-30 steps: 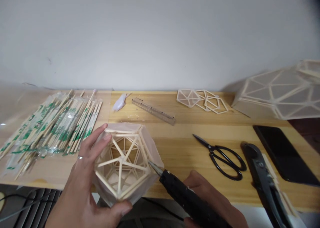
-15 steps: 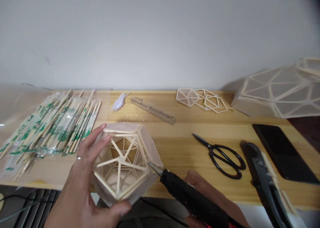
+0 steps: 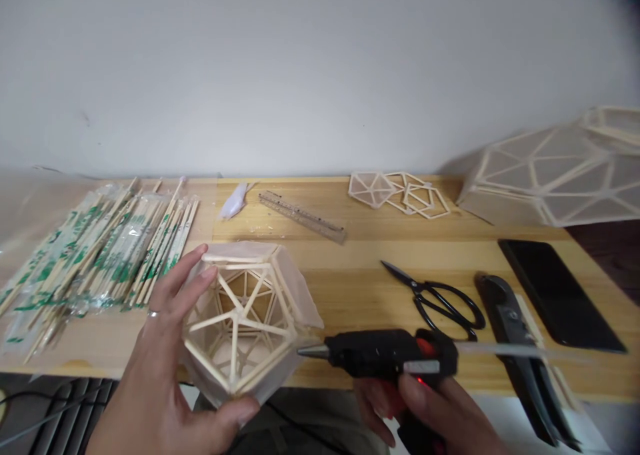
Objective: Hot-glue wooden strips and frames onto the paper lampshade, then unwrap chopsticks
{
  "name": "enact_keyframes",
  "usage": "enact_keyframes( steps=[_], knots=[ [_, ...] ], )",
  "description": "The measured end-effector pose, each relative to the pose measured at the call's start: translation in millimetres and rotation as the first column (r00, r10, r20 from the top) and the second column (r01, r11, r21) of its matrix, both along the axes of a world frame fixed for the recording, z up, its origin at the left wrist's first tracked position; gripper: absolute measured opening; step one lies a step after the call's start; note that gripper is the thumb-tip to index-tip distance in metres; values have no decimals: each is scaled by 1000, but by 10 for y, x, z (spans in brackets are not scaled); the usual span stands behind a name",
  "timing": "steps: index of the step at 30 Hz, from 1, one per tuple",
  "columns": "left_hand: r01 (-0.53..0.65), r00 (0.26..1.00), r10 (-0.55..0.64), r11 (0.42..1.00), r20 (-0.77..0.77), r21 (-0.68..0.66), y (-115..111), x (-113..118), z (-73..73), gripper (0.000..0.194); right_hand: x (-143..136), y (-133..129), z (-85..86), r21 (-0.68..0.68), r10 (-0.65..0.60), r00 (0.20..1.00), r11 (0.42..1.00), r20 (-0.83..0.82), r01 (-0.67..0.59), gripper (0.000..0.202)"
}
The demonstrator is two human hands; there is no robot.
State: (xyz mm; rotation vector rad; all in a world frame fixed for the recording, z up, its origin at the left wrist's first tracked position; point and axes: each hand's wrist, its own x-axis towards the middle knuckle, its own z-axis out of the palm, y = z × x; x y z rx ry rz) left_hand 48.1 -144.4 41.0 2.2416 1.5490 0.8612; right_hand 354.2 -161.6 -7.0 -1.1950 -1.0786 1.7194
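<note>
My left hand [image 3: 175, 335] grips a many-sided lantern-like frame [image 3: 237, 318] made of thin wooden sticks with pale translucent sheet on its sides. The thumb presses its lower edge and the fingers its upper left rim. Through the open spaces of the star-braced front face the inner sticks show. In my right hand [image 3: 425, 402] is a black hot glue gun [image 3: 380, 352] with a red light and a long glue stick out its back. Its metal nozzle points left, close to the frame's right corner; whether it touches I cannot tell.
Wrapped chopsticks [image 3: 115, 248] lie at left. A clear ruler [image 3: 303, 216], a pale small bag-like thing [image 3: 233, 202] and flat stick frames [image 3: 400, 194] are behind. Black scissors [image 3: 443, 302], a black-handled tool [image 3: 520, 355], a phone [image 3: 560, 295] and a larger covered frame [image 3: 555, 175] are at right.
The glue gun has turned from a slant to nearly level, and its nozzle has moved slightly down from the frame's right edge. My left hand keeps its hold on the frame.
</note>
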Motion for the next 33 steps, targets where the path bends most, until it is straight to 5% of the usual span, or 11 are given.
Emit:
enact_keyframes(
  steps=[2, 6, 8, 11, 15, 20, 23, 25, 27, 33],
  knots=[
    [-1, 1000, 1, 1000, 2, -1, 3, 3, -2, 103, -49, 140, -65, -84, -47, 985, 996, -167, 33, 55],
    [1, 1000, -1, 1000, 5, 8, 2, 2, -3, 102, -125, 402, -184, -175, -242, 957, 961, -162, 214, 50],
    [0, 1000, 0, 1000, -4, 11, 0, -2, -2, 100, -143, 494, -208, -200, -241, 966, 955, -99, 218, 53],
    [-1, 1000, 1, 1000, -17, 9, -5, -9, 1, 97, -161, 605, -199, -135, -107, 972, 981, 212, 137, 65],
    [-13, 1000, 13, 1000, -20, 12, -17, -5, 6, 98, -178, 716, -212, 120, -62, 749, 992, 659, -24, 76],
    [-10, 1000, 10, 1000, 16, 12, -22, 20, 0, 93, -156, 670, -172, 375, -234, 500, 905, 834, -201, 65],
    [8, 997, -8, 1000, 70, 2, -29, 20, -22, 86, -185, 531, 25, 565, -355, 619, 806, 701, -178, 41],
    [17, 995, -16, 1000, 98, -12, -42, 8, -38, 81, -253, 434, 153, 682, -350, 761, 713, 547, -162, 21],
    [16, 994, -13, 1000, 105, -24, -61, -8, -48, 78, -355, 357, 213, 739, -311, 837, 656, 450, -153, 22],
    [46, 999, -46, 998, -2, 48, -88, -3, -17, 55, -645, 264, 101, 723, -269, 905, 688, 330, -59, 34]
  ],
)
